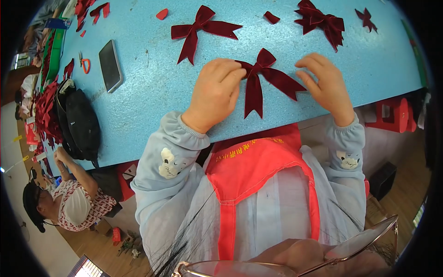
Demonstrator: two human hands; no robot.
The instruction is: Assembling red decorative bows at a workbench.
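Observation:
A dark red velvet bow [277,82] lies on the blue table before me, one loop and two notched tails showing. My left hand [216,92] is closed on its left loop, which the fingers mostly hide. To the right of the bow, my right hand [325,84] has thumb and fingers apart with nothing between them, close to the tip of the right tail. Farther back lie another velvet bow [199,31] and a stack of bows [320,23].
On the table [147,124] are a phone [110,66], orange-handled scissors [85,63], a black bag [78,122] and red velvet scraps [272,17]. A small bow [366,20] sits at far right. A co-worker [76,203] sits at left. Red stools [391,115] stand under the table.

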